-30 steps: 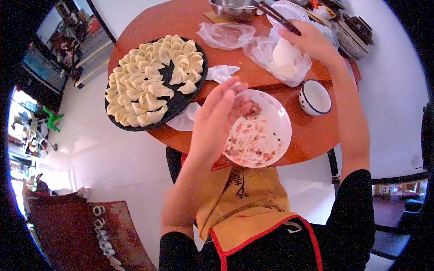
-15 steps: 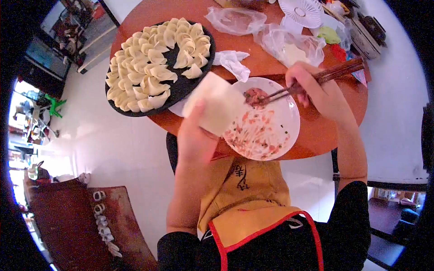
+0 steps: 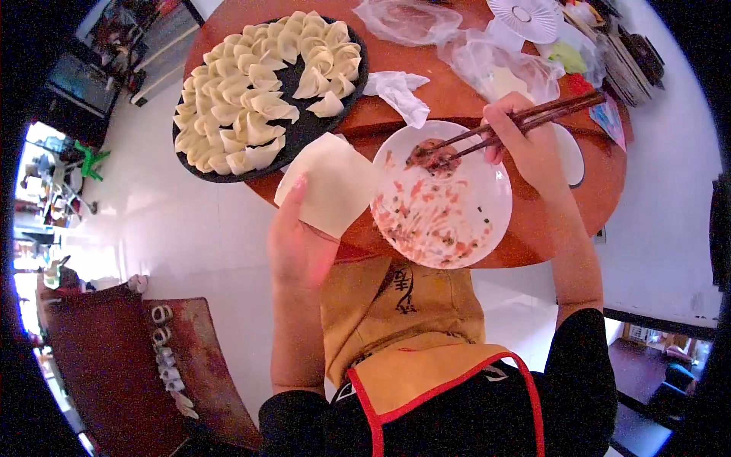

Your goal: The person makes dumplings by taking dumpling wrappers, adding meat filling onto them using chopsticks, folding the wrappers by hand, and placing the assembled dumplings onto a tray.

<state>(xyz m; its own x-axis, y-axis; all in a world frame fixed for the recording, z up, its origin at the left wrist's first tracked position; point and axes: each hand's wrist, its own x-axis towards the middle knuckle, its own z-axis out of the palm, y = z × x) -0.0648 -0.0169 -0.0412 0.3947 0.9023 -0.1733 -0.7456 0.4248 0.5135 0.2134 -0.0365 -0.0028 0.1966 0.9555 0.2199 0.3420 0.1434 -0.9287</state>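
My left hand [image 3: 299, 247] holds a square dough wrapper [image 3: 331, 185], thumb on top and the other fingers hidden beneath it. A pair of chopsticks [image 3: 525, 122] is gripped in my right hand [image 3: 521, 141]. Their tips touch a lump of minced meat filling [image 3: 432, 158] near the top of the white plate [image 3: 496, 190]. Smears of filling with green bits cover the lower part of this plate. To the left, a round black tray [image 3: 304, 129] carries many folded wontons [image 3: 232, 99].
A crumpled tissue [image 3: 401, 95] lies between tray and plate. Plastic bags [image 3: 502, 65], one with pale wrappers inside, and a white slatted dish [image 3: 525, 19] are at the back of the red-brown table [image 3: 373, 247]. Another white dish [image 3: 569, 156] sits partly behind my right wrist.
My left hand has moved left with the wrapper, away from the plate. The chopsticks have swung to a flatter angle, their tips still at the filling. The view has shifted slightly.
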